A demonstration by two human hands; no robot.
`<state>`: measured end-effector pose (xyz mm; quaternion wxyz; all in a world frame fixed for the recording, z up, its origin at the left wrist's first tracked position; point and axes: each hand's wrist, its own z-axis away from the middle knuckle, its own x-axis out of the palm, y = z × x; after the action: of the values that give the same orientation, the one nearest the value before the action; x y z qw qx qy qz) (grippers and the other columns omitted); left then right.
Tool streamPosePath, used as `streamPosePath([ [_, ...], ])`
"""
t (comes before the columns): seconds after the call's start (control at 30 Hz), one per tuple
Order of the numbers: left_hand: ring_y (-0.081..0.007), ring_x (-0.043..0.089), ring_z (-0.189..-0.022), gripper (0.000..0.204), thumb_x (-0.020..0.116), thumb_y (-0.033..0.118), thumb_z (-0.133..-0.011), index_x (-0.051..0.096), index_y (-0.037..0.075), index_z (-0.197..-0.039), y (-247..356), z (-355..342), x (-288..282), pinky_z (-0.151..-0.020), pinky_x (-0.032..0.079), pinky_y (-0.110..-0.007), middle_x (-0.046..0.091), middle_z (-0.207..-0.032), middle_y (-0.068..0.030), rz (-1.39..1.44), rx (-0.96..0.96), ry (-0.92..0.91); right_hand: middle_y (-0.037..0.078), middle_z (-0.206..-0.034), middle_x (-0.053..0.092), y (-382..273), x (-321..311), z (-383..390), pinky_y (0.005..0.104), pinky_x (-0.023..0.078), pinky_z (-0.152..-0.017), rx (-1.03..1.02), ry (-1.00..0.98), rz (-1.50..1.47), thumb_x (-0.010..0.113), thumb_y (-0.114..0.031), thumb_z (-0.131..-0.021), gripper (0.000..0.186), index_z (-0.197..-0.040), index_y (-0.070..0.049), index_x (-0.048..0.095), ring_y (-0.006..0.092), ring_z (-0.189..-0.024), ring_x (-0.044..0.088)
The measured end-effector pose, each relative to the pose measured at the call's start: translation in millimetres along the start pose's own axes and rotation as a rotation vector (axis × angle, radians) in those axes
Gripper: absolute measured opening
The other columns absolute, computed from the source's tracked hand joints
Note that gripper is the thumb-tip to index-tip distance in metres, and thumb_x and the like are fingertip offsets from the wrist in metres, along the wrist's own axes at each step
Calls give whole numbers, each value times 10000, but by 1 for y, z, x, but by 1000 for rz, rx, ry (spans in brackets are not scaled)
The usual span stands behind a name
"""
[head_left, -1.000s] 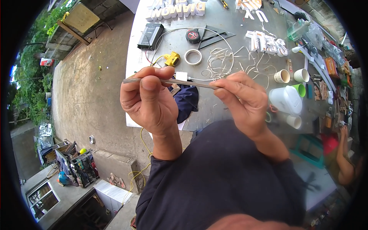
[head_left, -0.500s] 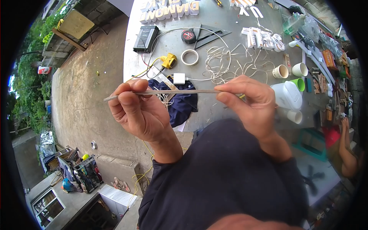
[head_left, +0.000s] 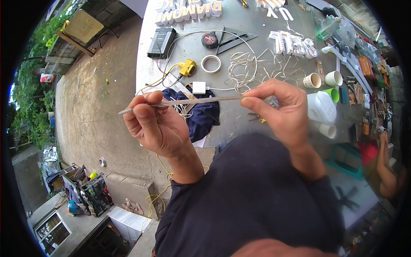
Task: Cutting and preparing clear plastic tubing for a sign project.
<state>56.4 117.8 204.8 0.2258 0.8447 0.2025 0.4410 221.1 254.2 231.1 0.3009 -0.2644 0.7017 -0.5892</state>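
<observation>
A thin, straight bundle of wires [head_left: 205, 101], greyish-brown and shiny, stretches nearly level between my two hands, above the near edge of the table. My left hand [head_left: 156, 124] pinches it between thumb and fingers, and its end juts out past them on the left. At the other end, the thumb and forefinger of my right hand [head_left: 282, 109] are closed on it. Beneath the bundle lie a dark blue cloth [head_left: 207, 122] and coiled white cord [head_left: 182, 110]. A white adapter [head_left: 199, 88] is just beyond.
On the metal table [head_left: 239, 124] are a black power supply [head_left: 162, 43], yellow device [head_left: 187, 67], tape roll [head_left: 210, 64], tape measure [head_left: 209, 40], black set square [head_left: 235, 40], tangled wire [head_left: 244, 68], cups [head_left: 312, 80] and cut letters [head_left: 188, 15]. Another person's arm [head_left: 385, 167] shows at right.
My right hand has shifted slightly up, so the bundle slants a little more upward to the right. Both hands keep their pinch on it.
</observation>
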Motion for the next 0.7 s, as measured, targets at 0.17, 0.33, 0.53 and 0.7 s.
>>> streamPosePath([
  [0.17,-202,695,-904,128,616,97,-940,668,15,-1024,-13,9,-22,-733,540,-250,708,-982,-105,170,-277,172,103,-745,694,2,4,-5,285,493,-648,-196,43,239,774,-29,-749,77,-789,2,716,186,-691,664],
  [0.33,-98,561,-683,168,643,164,-936,646,22,-1024,-46,27,-38,-634,472,-193,693,-928,-138,265,-520,531,131,-740,678,23,15,-20,323,485,-621,-168,39,300,770,-28,-733,79,-778,-5,710,237,-676,652],
  [0.53,-126,580,-900,262,654,186,-932,565,59,-1143,-66,55,-84,-749,471,-234,616,-1106,-108,1,-564,560,141,-736,652,29,15,-34,395,487,-650,-264,-52,491,733,-64,-751,60,-755,-21,691,325,-714,626],
  [0.7,-259,473,-1234,446,587,85,-935,416,1,-1338,-29,55,-59,-1066,338,-395,519,-1300,-129,-1199,-82,-79,85,-714,642,39,8,-42,386,473,-666,-393,-332,714,729,-129,-766,117,-758,-21,685,274,-723,600],
])
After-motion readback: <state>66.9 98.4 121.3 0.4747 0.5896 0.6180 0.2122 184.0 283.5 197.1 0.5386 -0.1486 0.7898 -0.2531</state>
